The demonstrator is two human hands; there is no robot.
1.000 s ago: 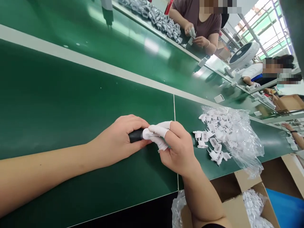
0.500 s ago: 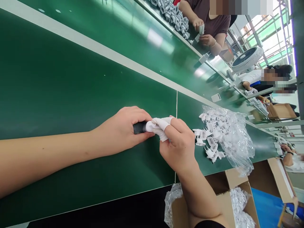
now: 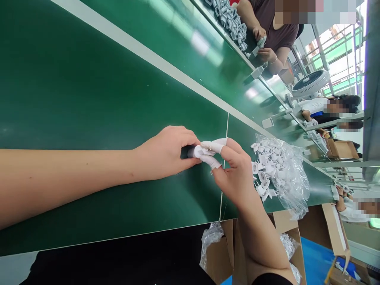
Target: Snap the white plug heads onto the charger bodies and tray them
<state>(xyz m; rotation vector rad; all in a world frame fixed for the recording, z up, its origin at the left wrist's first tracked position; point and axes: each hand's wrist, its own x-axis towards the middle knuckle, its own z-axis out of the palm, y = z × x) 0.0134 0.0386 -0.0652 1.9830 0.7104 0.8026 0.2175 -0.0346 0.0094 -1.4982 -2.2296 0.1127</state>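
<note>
My left hand (image 3: 172, 154) is closed round a dark, roughly cylindrical piece (image 3: 185, 152), most of which its fingers hide. A small white plastic part (image 3: 198, 151) meets the end of that piece. My right hand (image 3: 237, 170), with white finger covers on its thumb and fingers, pinches the white part from the other side. Both hands are just above the green bench (image 3: 118, 99), fingertips nearly touching. Beyond my right hand lies a heap of white plug parts (image 3: 268, 162), partly spilled from a clear plastic bag (image 3: 295, 178).
A pale strip (image 3: 166, 67) runs along the bench. Across it, a co-worker (image 3: 274, 43) handles a white part beside a pile of plug parts (image 3: 230, 23). A fan (image 3: 310, 83) stands farther along. Open cardboard boxes (image 3: 218, 253) with plastic bags are below the near edge.
Both hands and the pieces have shifted slightly right in view as the camera moved. My right fingers now reach more openly round the white part; the left hand keeps its hold.
</note>
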